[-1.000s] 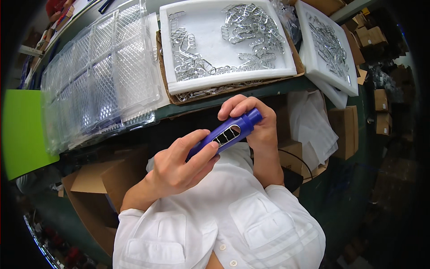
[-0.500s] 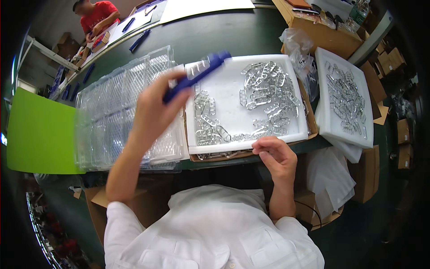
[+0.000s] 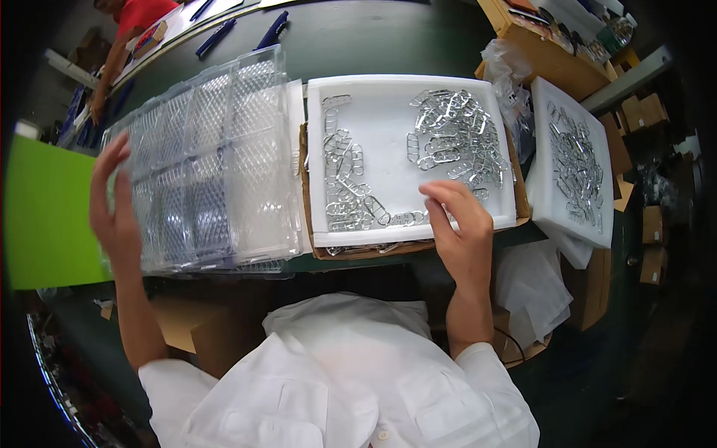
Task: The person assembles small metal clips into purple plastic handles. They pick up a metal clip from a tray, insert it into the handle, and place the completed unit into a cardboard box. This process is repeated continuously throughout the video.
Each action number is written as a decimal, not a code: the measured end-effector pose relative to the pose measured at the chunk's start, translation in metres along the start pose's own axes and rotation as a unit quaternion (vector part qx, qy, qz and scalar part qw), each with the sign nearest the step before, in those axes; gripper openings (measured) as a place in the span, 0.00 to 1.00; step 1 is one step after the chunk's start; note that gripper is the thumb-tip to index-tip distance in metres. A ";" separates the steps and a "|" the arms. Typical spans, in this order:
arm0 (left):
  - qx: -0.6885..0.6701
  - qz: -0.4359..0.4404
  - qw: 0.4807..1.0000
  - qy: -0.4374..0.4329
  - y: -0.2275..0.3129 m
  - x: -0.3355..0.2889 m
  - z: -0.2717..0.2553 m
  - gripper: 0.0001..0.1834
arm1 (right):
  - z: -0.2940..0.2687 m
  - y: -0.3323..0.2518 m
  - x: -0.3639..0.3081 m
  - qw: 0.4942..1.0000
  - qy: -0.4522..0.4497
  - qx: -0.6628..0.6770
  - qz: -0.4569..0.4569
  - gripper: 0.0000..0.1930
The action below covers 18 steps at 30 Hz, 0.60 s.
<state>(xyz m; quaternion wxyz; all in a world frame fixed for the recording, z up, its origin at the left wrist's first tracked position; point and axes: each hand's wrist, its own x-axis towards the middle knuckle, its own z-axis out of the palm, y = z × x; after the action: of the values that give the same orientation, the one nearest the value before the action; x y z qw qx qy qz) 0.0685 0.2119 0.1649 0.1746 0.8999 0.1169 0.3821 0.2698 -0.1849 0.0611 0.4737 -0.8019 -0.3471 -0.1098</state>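
My left hand [image 3: 114, 205] is raised over the left edge of the clear plastic trays [image 3: 261, 164], fingers apart with nothing in them. These trays have several textured compartments and lie stacked. Over the front part of the white foam tray [image 3: 388, 142], my right hand [image 3: 464, 235] has its thumb and index finger brought together; anything between them is too small to make out. Small silver metal buckles with crossbars [image 3: 459, 134] are heaped on the tray's right side. More silver buckles [image 3: 347, 179] line its left and front. A long dark-blue object [image 3: 273, 31] lies far off on the green table.
A second foam tray [image 3: 544, 149] of metal pieces leans at the right, by clear plastic bags [image 3: 508, 75]. Another blue object [image 3: 216, 37] lies at the back. A bright green sheet [image 3: 52, 216] stands at left. At the far left a person in red [image 3: 142, 15] reaches to the table.
My left hand has let go of the long blue object, now lying at the far table, and swung left over the clear trays. My right hand has moved slightly forward over the foam tray.
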 end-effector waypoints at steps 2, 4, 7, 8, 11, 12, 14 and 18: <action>0.050 -0.104 0.991 0.070 -0.025 -0.093 -0.088 0.17 | 0.024 -0.003 0.025 0.998 -0.049 -0.046 -0.021 0.06; 0.079 -0.220 0.958 0.168 -0.055 -0.190 -0.154 0.16 | 0.061 -0.017 0.047 0.986 -0.127 -0.105 -0.018 0.07; 0.161 -0.359 0.879 0.268 -0.083 -0.348 -0.232 0.14 | 0.094 -0.002 0.061 0.951 -0.193 -0.229 -0.070 0.15; 0.189 -0.402 0.863 0.238 -0.084 -0.383 -0.236 0.14 | 0.095 -0.004 0.064 0.942 -0.222 -0.248 -0.041 0.17; 0.193 -0.612 0.765 0.059 -0.080 -0.482 -0.253 0.16 | 0.092 -0.001 0.066 0.917 -0.264 -0.295 -0.048 0.18; 0.231 -0.619 0.751 -0.022 -0.080 -0.532 -0.256 0.16 | 0.092 0.024 0.075 0.910 -0.275 -0.305 -0.050 0.20; 0.261 -0.648 0.677 -0.232 -0.078 -0.575 -0.234 0.17 | 0.093 0.014 0.075 0.911 -0.272 -0.307 -0.036 0.21; 0.189 -0.569 0.665 -0.445 -0.073 -0.656 -0.178 0.16 | 0.090 0.038 0.082 0.913 -0.266 -0.305 -0.052 0.22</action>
<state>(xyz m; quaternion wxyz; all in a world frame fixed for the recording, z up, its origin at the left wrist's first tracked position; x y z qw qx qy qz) -0.5133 0.0928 -0.1734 0.2154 0.7347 0.5848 -0.2681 0.3411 -0.0840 0.0291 0.0896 -0.8878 -0.4511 -0.0178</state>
